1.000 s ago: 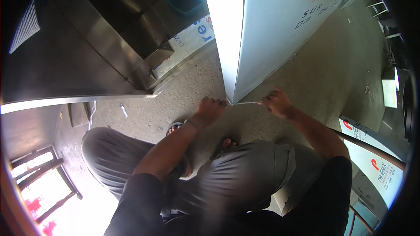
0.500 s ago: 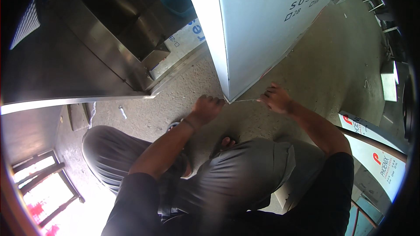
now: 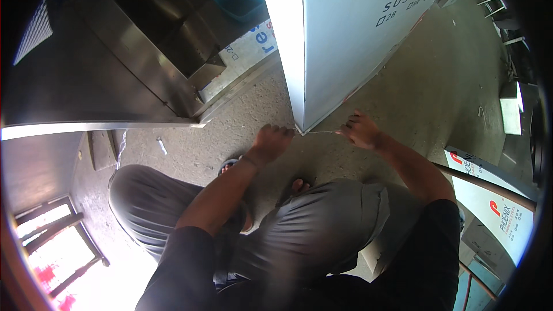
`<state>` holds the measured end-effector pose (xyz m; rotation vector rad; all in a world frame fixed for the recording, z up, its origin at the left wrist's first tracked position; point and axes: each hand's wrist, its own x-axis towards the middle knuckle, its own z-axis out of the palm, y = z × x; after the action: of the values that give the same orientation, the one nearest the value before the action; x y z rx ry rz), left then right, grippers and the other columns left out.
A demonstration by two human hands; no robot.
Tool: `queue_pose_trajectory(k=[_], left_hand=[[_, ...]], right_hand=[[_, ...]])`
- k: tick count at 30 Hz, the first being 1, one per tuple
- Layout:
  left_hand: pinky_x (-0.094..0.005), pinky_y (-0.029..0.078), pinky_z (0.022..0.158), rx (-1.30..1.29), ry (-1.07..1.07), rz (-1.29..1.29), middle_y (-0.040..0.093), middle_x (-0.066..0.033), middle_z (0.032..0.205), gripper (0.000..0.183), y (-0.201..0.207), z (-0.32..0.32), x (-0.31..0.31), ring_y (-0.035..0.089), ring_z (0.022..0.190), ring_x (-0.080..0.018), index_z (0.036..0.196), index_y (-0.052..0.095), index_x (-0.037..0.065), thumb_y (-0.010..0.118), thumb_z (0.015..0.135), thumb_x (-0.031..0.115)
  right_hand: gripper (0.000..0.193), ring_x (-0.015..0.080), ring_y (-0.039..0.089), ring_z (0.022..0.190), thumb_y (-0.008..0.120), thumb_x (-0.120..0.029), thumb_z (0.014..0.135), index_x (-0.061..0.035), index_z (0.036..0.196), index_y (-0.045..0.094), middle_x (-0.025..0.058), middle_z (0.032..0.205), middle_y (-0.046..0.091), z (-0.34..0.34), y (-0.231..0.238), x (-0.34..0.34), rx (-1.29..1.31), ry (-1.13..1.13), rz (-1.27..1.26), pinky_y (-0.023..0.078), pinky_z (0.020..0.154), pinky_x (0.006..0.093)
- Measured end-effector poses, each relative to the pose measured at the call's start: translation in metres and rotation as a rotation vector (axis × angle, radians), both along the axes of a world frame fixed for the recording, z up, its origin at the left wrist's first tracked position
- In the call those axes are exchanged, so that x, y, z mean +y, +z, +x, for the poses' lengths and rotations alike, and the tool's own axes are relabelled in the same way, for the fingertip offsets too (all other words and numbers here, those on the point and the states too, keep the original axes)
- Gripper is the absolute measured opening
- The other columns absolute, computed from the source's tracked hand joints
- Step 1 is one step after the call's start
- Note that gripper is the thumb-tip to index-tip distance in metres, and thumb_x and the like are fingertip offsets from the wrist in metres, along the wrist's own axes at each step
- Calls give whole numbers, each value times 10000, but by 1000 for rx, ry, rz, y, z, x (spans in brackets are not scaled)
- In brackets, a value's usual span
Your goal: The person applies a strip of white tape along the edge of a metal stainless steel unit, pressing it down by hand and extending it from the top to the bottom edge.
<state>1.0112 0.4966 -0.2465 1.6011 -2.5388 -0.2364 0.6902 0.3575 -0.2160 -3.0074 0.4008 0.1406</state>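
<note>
A tall box-like metal piece covered in white printed film [image 3: 354, 52] stands in front of me, its lower corner pointing at me. My left hand [image 3: 272, 143] is closed right beside that corner; what its fingers grip is hidden. To the right of the corner my right hand [image 3: 361, 130] pinches a thin pale strand [image 3: 322, 132]. This strand runs taut, almost level, from the corner beside my left fingers to my right fingertips. Whether it is string, wire or a strip of film, I cannot tell.
A steel unit [image 3: 132, 69] with a recess stands at left, a blue plastic basin [image 3: 239, 1] inside it. Film-covered sheet metal [image 3: 489, 196] and a brown bar [image 3: 489, 187] lie at right. A pale scrap [image 3: 162, 145] is on the concrete floor [image 3: 230, 115].
The corner of the metal piece and both hands sit slightly higher in view. The right hand has shifted slightly left; the strand stays stretched, and the grips look the same.
</note>
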Motion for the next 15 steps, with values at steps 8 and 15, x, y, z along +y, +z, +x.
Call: queue_pose_trajectory(k=[8,15], left_hand=[[-404,553,722,-16,6,-35,725,-55,829,101,-22,-5,0,733,819,-245,941,669,126,601,891,183],[-408,550,749,-46,39,37,736,-55,850,141,-44,-14,1,731,824,-246,1000,683,128,592,917,195]], right_hand=[[223,193,661,788,793,-243,781,-141,950,689,16,752,693,2,-23,8,41,-9,-12,416,871,382],[249,210,679,806,780,-192,747,-178,991,733,16,769,693,0,-41,12,64,-49,10,432,881,387]])
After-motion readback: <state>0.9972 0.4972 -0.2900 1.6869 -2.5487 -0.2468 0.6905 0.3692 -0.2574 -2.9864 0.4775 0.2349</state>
